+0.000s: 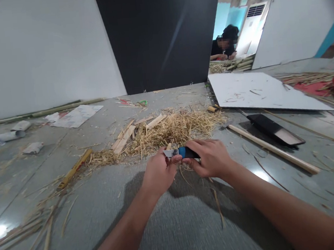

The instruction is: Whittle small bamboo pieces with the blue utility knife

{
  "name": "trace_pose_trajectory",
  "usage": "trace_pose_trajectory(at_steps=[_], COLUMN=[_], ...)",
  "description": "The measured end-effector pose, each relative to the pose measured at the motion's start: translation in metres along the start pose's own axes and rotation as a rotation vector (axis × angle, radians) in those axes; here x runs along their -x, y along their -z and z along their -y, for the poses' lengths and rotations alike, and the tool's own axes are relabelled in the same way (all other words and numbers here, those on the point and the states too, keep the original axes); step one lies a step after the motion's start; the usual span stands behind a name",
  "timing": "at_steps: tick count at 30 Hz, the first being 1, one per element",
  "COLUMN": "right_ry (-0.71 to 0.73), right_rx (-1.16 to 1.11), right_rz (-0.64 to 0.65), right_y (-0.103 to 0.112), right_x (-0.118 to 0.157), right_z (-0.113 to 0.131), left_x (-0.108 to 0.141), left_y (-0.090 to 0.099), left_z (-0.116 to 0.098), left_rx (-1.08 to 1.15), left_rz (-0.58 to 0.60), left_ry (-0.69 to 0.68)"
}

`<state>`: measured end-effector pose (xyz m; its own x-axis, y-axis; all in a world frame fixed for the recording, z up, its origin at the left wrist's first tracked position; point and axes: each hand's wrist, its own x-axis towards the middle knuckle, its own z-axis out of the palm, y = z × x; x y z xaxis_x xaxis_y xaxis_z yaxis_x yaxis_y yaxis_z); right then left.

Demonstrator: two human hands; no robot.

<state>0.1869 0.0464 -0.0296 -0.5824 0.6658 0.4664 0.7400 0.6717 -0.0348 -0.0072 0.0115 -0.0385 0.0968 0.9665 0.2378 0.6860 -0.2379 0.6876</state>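
Observation:
My right hand (207, 156) is wrapped round the dark handle of a utility knife (184, 152) with a blue collar. Its blade points left, over the fingers of my left hand (161, 171). The left fingers are closed, thumb against the knife's front end. A small pale tip, perhaps bamboo, shows above them, but most of what they grip is hidden. Just beyond both hands lies a heap of thin straw-coloured shavings (181, 125), with flat pale wood pieces (125, 137) at its left side.
A yellow tool (75, 168) lies left of the heap, bamboo strips (20, 232) nearer me. At right are a wooden-handled tool (272, 149), a black tray-like object (275, 129) and a white board (258, 87). Large panels (160, 34) stand behind; another person (225, 43) crouches beyond.

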Motion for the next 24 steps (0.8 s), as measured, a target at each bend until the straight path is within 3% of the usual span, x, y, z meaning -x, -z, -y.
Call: trace_pose_trajectory(at_steps=[11, 24], right_ry=[-0.062, -0.185], right_rx=[0.044, 0.138], right_rz=[0.062, 0.068], right_y=[-0.001, -0.004], right_x=[-0.004, -0.004], right_z=[0.003, 0.027], left_x=[-0.002, -0.001], left_y=[-0.005, -0.007], left_z=[0.001, 0.003], left_rx=[0.032, 0.096], left_rz=[-0.001, -0.106], left_ry=[0.128, 0.203])
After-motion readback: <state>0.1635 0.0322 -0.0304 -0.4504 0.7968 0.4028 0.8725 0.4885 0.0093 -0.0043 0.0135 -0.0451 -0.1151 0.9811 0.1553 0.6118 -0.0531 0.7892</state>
